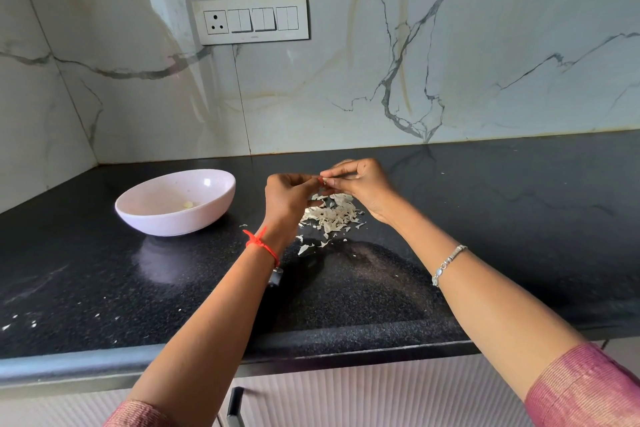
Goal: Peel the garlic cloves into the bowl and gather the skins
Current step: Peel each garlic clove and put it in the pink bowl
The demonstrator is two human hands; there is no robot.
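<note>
My left hand (289, 196) and my right hand (360, 184) meet above the black counter, fingertips pinched together on a small garlic clove (325, 181) that is mostly hidden by the fingers. Directly below them lies a loose pile of white garlic skins (330, 217), with a few stray flakes nearer to me. To the left stands a pale pink bowl (221, 198), and a peeled clove (188, 204) rests on its bottom.
The black stone counter (485, 218) runs to a marble wall behind, with a corner at the left. A switch panel (251, 20) is mounted on the wall. Small skin bits (20, 322) lie near the counter's front left edge. Below is a ribbed cabinet door with a dark handle (235, 406).
</note>
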